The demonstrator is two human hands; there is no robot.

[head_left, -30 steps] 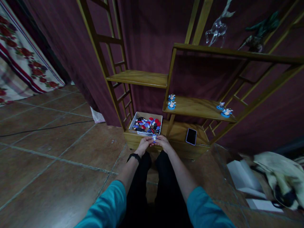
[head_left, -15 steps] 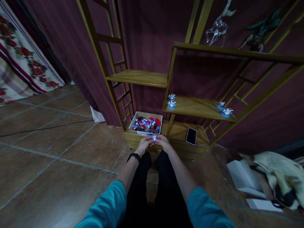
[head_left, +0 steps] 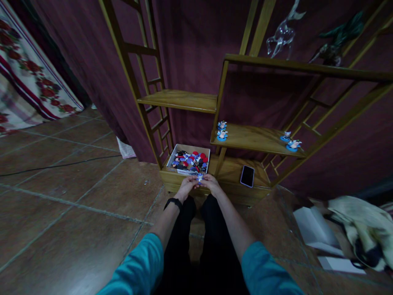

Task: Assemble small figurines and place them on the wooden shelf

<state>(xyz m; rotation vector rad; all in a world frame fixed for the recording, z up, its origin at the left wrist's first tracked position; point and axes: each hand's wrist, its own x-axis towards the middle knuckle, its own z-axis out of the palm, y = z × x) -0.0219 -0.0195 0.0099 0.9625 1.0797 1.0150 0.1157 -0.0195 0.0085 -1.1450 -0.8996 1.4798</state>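
Between my fingertips is a small blue-and-white figurine point(head_left: 199, 178), too small for its details to show. My left hand point(head_left: 188, 185) pinches it from the left, and my right hand point(head_left: 211, 182) grips it from the right. Just beyond my hands a white cardboard box point(head_left: 171, 160) sits on the low base of the wooden shelf. Heaped in it are many small figurines point(head_left: 189, 160) in red, blue, black and white. Two figurines on blue bases point(head_left: 222, 135) stand at the left end of the middle shelf, and two more point(head_left: 293, 145) at its right end.
A phone point(head_left: 247, 176) lies on the base to the right of the box. The wooden shelf unit point(head_left: 181, 100) rises ahead, with a glass deer point(head_left: 282, 35) higher up. White boxes point(head_left: 317, 231) and cloth point(head_left: 365, 225) lie on the floor at right; a black cable point(head_left: 61, 165) crosses the left floor.
Both hands stay in the same place with the figurine between them. It seems slightly turned in the fingers; nothing else has visibly moved.
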